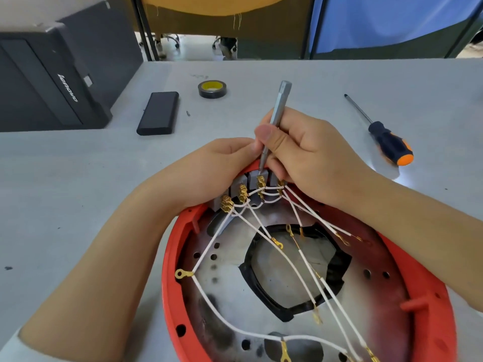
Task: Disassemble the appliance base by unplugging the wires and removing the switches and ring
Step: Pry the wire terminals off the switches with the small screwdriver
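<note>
The round appliance base with a red plastic rim (172,257) lies open side up in front of me, its metal plate ringed by a black gasket (337,273). Several grey switches (254,178) sit in a row at the far rim, brass terminals (260,182) plugged into them. White wires (261,232) fan out toward me, some ending in loose ring lugs. My right hand (308,155) grips a thin silver screwdriver (277,113), its tip down on a middle switch terminal. My left hand (217,168) holds the rim behind the switches, its fingertips hidden.
On the grey table lie a black-and-orange screwdriver (392,145) at the right, a roll of black tape (212,88) and a black rectangular case (159,112) beyond the hands. A black computer tower (49,79) lies at the far left.
</note>
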`<state>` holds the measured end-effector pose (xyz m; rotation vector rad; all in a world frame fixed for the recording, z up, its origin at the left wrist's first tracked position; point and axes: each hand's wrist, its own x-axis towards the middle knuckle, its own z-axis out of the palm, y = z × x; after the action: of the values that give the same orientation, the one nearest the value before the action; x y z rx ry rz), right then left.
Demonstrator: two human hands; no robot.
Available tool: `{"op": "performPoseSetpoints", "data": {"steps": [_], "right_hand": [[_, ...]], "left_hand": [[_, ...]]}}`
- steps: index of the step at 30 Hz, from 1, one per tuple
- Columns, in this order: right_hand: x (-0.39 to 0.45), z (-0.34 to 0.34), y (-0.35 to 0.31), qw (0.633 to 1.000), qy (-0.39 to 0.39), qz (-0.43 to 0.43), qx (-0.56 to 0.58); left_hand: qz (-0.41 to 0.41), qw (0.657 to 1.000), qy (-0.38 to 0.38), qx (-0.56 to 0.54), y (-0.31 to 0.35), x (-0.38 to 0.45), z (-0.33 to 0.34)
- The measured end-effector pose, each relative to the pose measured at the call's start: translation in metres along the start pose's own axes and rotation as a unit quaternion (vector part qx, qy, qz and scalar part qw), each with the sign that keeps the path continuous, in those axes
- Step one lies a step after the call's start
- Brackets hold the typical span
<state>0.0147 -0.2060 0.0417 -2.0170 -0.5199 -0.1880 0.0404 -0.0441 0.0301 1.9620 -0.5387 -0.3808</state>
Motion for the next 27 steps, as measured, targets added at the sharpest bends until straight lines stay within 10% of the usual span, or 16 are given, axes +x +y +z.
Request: {"op": "performPoseSetpoints", "data": {"steps": [18,27], "right_hand": [[0.015,0.003,-0.006,0.997,-0.037,0.058,-0.029],[-0.002,0.003,-0.002,0.998,0.008,-0.047,-0.051]], "left_hand": [[-0.034,0.998,0.026,0.045,0.004,-0.001,0.003],[-0.005,0.998,0.038,0.046,0.003,-0.002,0.002]]}}
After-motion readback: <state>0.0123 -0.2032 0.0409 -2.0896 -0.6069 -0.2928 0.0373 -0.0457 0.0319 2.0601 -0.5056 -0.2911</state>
